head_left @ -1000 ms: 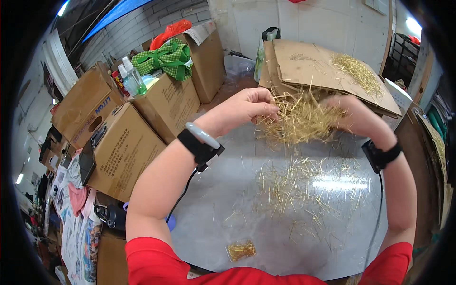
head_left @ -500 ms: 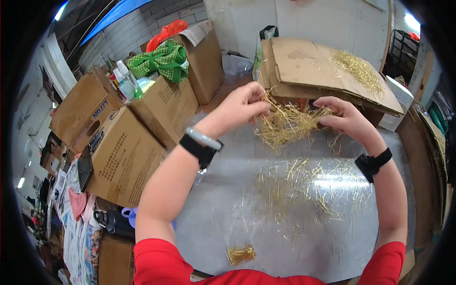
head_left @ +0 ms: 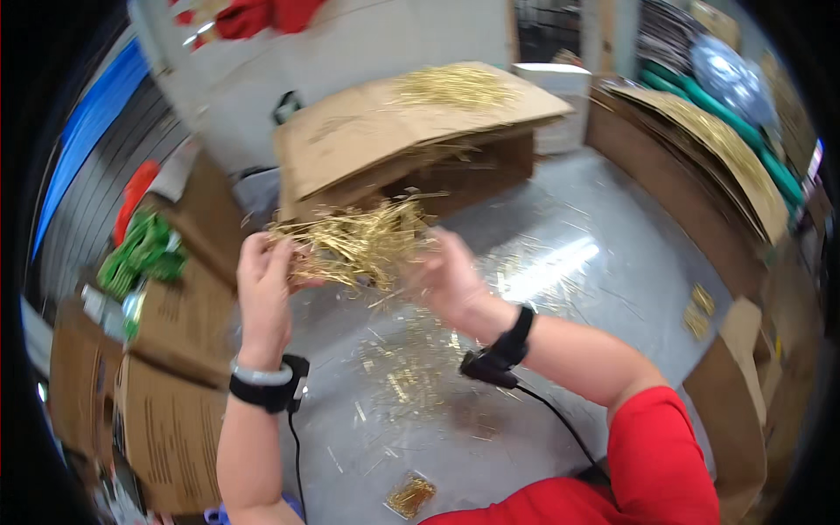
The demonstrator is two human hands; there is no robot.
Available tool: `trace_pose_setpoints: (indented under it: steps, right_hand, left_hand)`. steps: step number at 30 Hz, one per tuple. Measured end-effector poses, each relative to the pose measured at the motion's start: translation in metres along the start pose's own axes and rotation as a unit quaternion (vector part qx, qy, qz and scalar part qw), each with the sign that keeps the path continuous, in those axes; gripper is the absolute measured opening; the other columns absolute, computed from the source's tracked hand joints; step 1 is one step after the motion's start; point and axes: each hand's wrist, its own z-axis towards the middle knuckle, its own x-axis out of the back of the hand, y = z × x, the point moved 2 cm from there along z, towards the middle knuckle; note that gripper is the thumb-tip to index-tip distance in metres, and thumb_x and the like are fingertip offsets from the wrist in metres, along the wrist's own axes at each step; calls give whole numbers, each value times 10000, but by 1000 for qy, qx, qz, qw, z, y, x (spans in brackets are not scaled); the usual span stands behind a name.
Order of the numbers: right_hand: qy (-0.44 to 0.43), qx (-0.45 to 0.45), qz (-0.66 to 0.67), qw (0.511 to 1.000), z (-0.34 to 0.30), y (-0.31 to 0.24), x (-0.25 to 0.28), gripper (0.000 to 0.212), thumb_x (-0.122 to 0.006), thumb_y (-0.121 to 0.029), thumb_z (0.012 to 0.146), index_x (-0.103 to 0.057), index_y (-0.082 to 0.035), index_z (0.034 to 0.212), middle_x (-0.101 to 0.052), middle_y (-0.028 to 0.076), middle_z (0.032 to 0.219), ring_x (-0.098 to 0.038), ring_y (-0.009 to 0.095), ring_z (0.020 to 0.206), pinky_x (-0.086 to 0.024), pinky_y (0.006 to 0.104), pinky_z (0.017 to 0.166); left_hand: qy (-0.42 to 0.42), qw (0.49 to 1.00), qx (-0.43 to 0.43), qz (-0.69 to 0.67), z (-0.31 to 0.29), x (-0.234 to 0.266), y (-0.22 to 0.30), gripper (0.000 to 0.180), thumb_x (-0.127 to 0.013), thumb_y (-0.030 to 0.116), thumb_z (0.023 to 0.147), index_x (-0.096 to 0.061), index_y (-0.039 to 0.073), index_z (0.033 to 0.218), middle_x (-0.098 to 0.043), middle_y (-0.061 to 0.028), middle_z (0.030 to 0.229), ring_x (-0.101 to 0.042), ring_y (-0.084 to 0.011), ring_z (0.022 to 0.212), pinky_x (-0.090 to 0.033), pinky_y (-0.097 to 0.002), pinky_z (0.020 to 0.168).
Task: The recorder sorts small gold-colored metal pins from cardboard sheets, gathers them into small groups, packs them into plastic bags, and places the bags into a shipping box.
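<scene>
A loose tangle of thin gold metal pins (head_left: 363, 241) hangs above the grey metal table (head_left: 341, 477). The closed fingers of my left hand (head_left: 265, 284) grip its left end. My right hand (head_left: 451, 278) is at the tangle's right side, its fingers smeared by motion, so its hold is unclear. Scattered on the tabletop below are many loose gold pins (head_left: 398, 372). A small flat packet of gold pieces (head_left: 409, 495) lies near the front edge.
Behind my hands stands a cardboard box (head_left: 350, 153) with a heap of gold pins (head_left: 459, 86) on top. More pins lie on cardboard sheets (head_left: 761, 197) at the right. Cartons (head_left: 171, 429) and a green checked bundle (head_left: 144, 254) line the left. Small gold pieces (head_left: 697, 315) lie at the table's right.
The view has turned rightward, so my hands and the tangle now appear farther left and lower in the picture. The tangle is still between my hands.
</scene>
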Motion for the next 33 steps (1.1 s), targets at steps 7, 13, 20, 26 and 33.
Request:
trace_pose_setpoints:
  steps: [7, 13, 20, 26, 33]
  right_hand:
    - [-178, 28, 85, 980, -58, -22, -37, 447, -617, -536, 923, -606, -163, 1169, -659, 59, 1123, -606, 219, 1089, -440, 493, 998]
    - [-138, 190, 93, 968, -74, -118, 7, 319, -571, -368, 970, -566, -102, 1145, -629, 83, 1020, -639, 235, 932, -557, 452, 848]
    - [42, 286, -93, 953, -97, -217, 92, 380, -560, -376, 977, -562, -113, 1252, -635, 59, 1147, -602, 201, 982, -511, 452, 899]
    - [144, 340, -248, 895, -64, -261, 189, 335, -676, -254, 930, -576, -128, 1224, -634, 14, 1124, -594, 165, 966, -497, 367, 843]
    - [20, 328, -222, 918, -56, -232, 150, 262, -654, -163, 949, -571, -148, 1196, -643, -4, 1064, -591, 128, 955, -467, 300, 798]
  left_hand:
    - [-160, 952, -144, 218, -50, -95, 24, 299, -648, 71, 928, -560, 15, 1208, -610, -131, 1199, -611, -237, 1131, -493, -333, 947]
    - [-198, 875, -306, 318, -92, -97, 58, 512, -748, 85, 815, -571, 19, 1291, -506, -204, 1409, -444, -376, 1364, -373, -450, 1107]
    - [-191, 905, -208, 318, -145, -33, 80, 413, -732, 51, 767, -631, 29, 1166, -574, -184, 1326, -466, -422, 1338, -368, -505, 1096]
    - [-143, 903, -174, 365, -176, 11, 67, 331, -792, 137, 684, -681, 68, 988, -639, -177, 1217, -512, -473, 1277, -414, -566, 1035]
    - [-143, 922, -118, 339, -167, -11, 82, 299, -685, 14, 770, -662, 15, 1068, -606, -170, 1288, -488, -368, 1324, -358, -470, 1105]
